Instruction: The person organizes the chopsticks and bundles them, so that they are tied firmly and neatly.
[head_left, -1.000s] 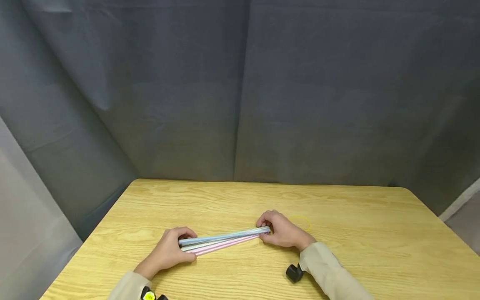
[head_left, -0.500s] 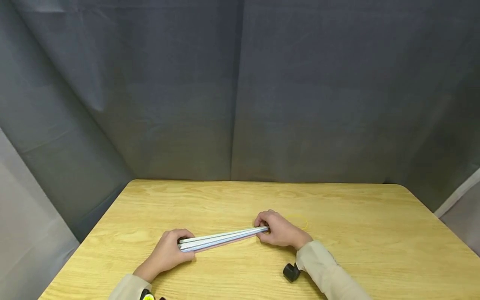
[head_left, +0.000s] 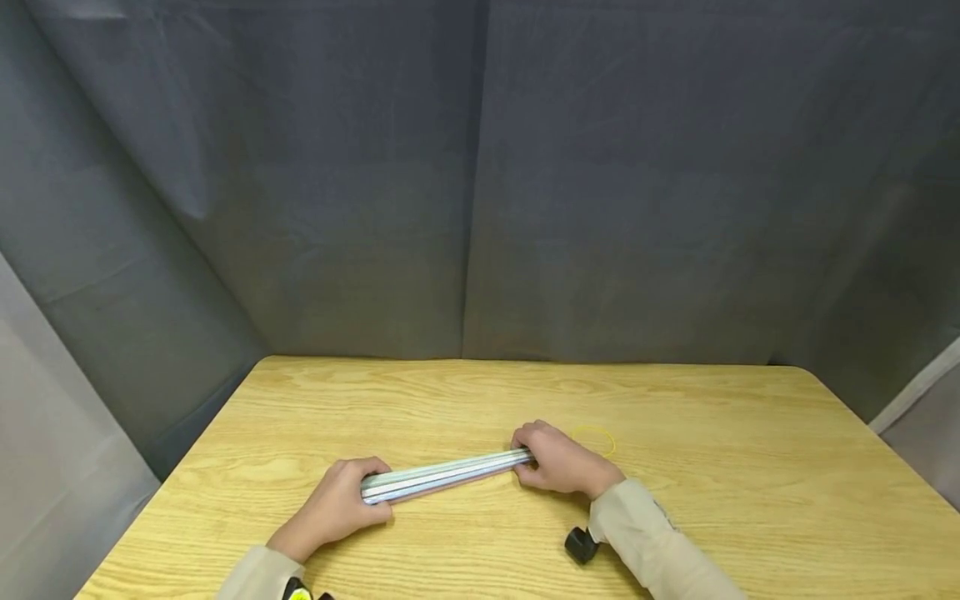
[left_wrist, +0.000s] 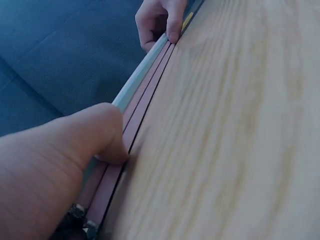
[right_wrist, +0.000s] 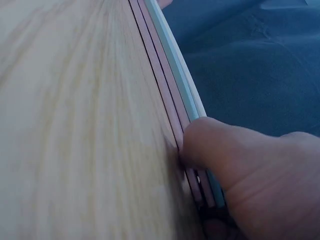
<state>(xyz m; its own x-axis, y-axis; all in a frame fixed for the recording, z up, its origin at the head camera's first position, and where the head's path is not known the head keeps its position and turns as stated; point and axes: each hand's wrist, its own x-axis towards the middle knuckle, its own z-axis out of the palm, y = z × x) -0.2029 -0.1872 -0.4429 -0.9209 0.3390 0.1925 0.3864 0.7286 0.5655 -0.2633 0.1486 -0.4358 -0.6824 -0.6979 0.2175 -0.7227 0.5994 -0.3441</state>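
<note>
A bundle of long, thin pastel drinking straws (head_left: 447, 477) lies between both hands, just over the table or touching it; I cannot tell which. White, pale blue and mint straws show on top in the head view. Pink straws (left_wrist: 142, 102) run along the table side in the left wrist view, beside a mint one. My left hand (head_left: 337, 502) grips the left end, thumb on the near side and fingers on the far side. At the other end, my right hand (head_left: 561, 462) pinches the bundle, its thumb (right_wrist: 200, 145) pressed on the pink straws. The fingers' far sides are partly hidden.
A thin yellow loop, like a rubber band (head_left: 611, 443), lies on the wooden table (head_left: 712, 483) just beyond the right hand. Black camera mounts sit at both wrists. A dark grey curtain (head_left: 360, 208) hangs behind the table.
The bundle has turned so that white and blue straws face up where blue and pink ones showed. The straws now lie closer together. Both hands stay nearly in place.
</note>
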